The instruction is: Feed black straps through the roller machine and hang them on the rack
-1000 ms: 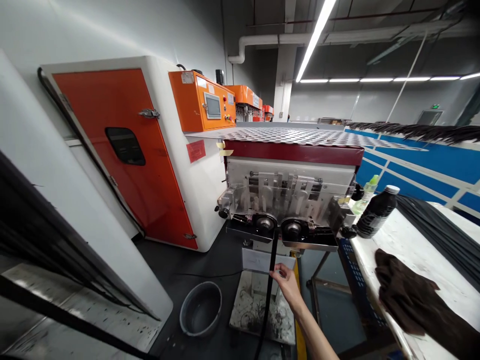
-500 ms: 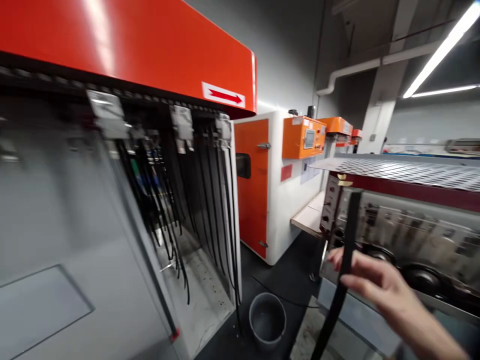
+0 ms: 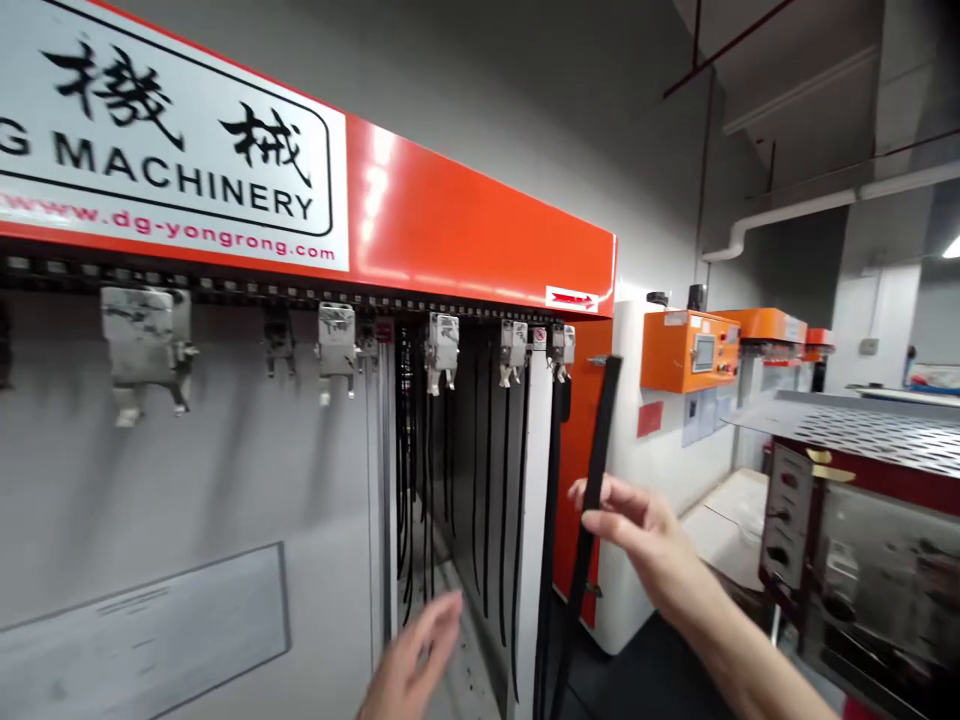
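Black strap (image 3: 604, 415) hangs in front of the orange door (image 3: 577, 460), pinched between thumb and fingers of the right hand (image 3: 634, 520). That grip is closed and seems light; it sits below the strap's top, probably so that the free end stands up clear while the rest drops past the hand under its own weight. Lower down, the left hand (image 3: 420, 655) has loosely bent fingers and nothing visible in it, though the frame cuts it off. Metal clips (image 3: 443, 345) line the underside of the hood (image 3: 480, 225), apparently spaced to keep the hanging strips (image 3: 486, 500) from touching. Between most strips and the strap stands a pale post (image 3: 534, 480), an obstacle on that side. The nearest clip is up and left of the strap's end, not touching it. Off to the right are the control box (image 3: 664, 352), a table (image 3: 712, 545) and a perforated sheet (image 3: 877, 425); the right forearm (image 3: 735, 625) hides some floor.
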A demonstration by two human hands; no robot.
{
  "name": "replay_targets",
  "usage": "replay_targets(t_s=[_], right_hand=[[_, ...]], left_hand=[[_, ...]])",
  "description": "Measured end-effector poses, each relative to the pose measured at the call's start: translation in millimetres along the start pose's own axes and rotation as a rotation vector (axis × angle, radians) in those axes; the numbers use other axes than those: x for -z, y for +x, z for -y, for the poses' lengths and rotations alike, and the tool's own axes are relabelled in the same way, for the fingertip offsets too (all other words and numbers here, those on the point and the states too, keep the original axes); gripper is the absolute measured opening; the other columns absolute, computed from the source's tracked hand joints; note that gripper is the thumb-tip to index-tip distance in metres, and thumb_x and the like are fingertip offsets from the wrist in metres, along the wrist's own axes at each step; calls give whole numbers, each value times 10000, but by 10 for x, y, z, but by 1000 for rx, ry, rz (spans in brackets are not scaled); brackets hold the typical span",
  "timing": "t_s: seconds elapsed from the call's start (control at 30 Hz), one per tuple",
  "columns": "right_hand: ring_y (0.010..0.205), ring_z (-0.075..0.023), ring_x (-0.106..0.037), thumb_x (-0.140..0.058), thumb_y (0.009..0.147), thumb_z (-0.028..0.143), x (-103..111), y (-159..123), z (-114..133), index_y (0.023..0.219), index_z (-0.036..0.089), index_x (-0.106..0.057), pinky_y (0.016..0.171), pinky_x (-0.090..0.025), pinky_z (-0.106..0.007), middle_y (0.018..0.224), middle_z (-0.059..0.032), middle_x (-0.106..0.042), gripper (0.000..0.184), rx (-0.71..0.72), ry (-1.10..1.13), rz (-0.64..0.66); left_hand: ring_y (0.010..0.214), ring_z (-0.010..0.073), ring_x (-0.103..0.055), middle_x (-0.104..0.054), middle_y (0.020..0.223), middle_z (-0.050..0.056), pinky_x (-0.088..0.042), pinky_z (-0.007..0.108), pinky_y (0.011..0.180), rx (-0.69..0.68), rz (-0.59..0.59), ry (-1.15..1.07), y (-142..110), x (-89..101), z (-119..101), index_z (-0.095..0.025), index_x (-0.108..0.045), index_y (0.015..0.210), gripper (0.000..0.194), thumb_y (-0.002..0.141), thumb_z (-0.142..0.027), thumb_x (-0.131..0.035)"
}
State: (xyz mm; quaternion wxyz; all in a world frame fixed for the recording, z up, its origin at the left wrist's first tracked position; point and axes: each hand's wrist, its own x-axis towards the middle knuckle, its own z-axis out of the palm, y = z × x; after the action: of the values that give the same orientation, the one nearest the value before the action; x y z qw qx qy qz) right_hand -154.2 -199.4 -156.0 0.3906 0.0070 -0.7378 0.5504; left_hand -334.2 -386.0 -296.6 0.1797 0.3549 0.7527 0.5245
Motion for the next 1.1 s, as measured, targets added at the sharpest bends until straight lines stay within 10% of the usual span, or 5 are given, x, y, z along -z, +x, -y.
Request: replay_targets(t_s=[0.13, 0.33, 0.57, 1.1], right_hand=[[822, -167, -513, -690, 766, 320, -236, 164, -440, 688, 187, -571, 757, -397, -259, 838, -6, -579, 194, -17, 41, 109], [750, -144, -446, -674, 767, 312, -362, 432, -821, 660, 185, -536, 711, -360, -245, 767, 7, -487, 215, -30, 95, 232], [750, -142, -470, -682, 766, 301, -352, 717, -975, 653, 178, -568, 709, -376, -241, 753, 8, -509, 202, -22, 182, 324], [712, -132, -399, -643, 741, 316, -356, 1197, -976, 632, 180, -502, 691, -307, -262, 692, 21, -448, 224, -26, 199, 380]], left_hand=[[1354, 195, -448, -522, 1442, 4, -315, 373, 1180, -578, -324, 96, 235, 344, -1394, -324, -525, 1304, 417, 939, -473, -389], [1186, 270, -594, -609, 1311, 200, -435, 439, 1054, -548, -233, -74, 987, 417, -2745, -114, -576, 1193, 569, 829, -551, -560], [572, 160, -651, -688, 667, 100, -548, 371, 668, -465, -198, -140, 1336, 470, -2982, -108, -597, 734, 324, 912, -350, -476], [630, 166, -673, -730, 741, 103, -538, 388, 752, -471, -178, -121, 1318, 461, -2943, -123, -634, 746, 372, 892, -444, -514]])
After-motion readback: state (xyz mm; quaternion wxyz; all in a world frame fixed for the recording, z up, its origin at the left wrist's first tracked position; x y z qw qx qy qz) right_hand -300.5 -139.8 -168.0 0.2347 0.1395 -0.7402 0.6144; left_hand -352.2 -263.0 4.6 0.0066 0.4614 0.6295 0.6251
